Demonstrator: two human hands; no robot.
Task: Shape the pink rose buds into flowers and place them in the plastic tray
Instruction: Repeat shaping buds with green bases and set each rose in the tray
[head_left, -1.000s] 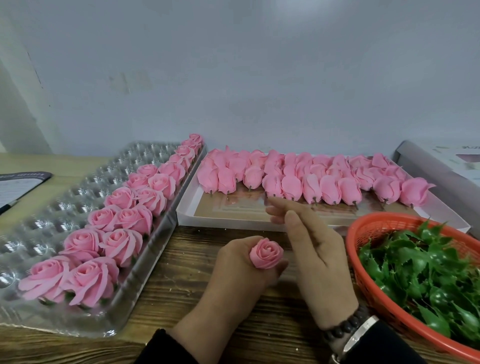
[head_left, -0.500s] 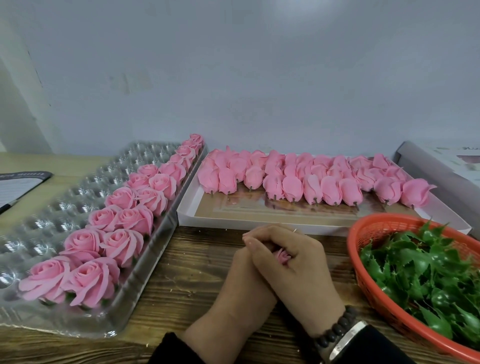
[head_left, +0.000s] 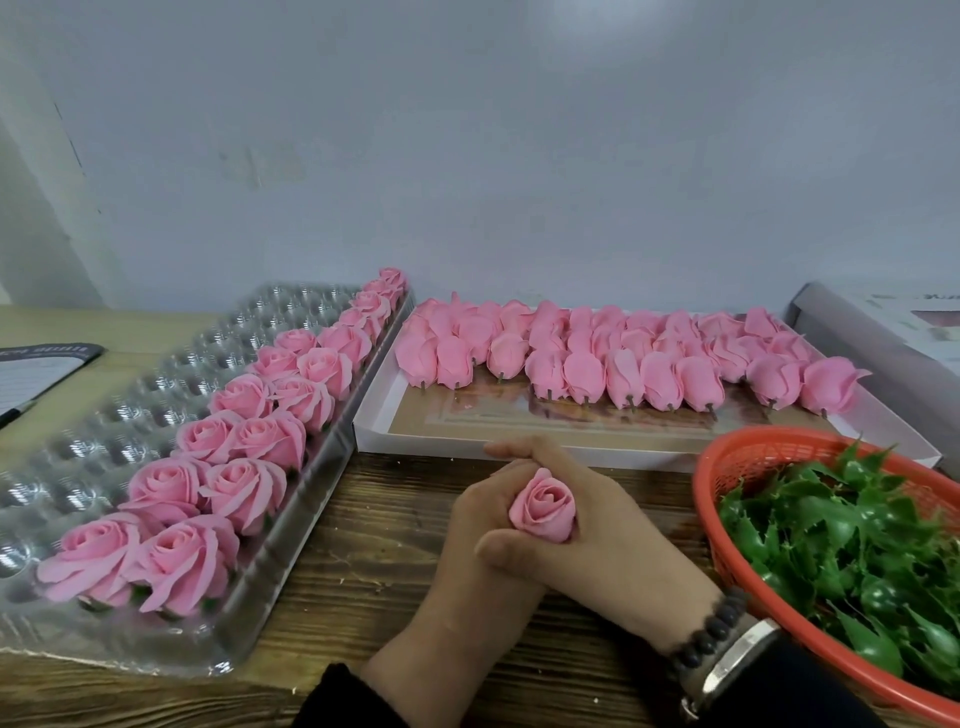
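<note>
A pink rose bud (head_left: 543, 506) stands upright between both hands over the wooden table. My left hand (head_left: 467, 561) grips it from below and the left. My right hand (head_left: 602, 530) wraps over the left hand, fingers curled behind the bud and thumb in front. The clear plastic tray (head_left: 93, 447) lies at the left; several opened pink flowers (head_left: 244, 441) fill the two rows along its right side. Several closed pink buds (head_left: 623, 364) lie in rows on a white flat box (head_left: 519, 441) behind my hands.
An orange mesh basket (head_left: 727, 457) full of green plastic leaf cups (head_left: 852, 551) sits at the right, close to my right wrist. A grey box (head_left: 883, 343) stands at the far right, a dark-edged paper (head_left: 36, 369) at the far left. A wall runs behind.
My right hand, which stood open behind the bud a second ago, closed over it and my left hand; now the bud shows again between both hands, taller and more upright.
</note>
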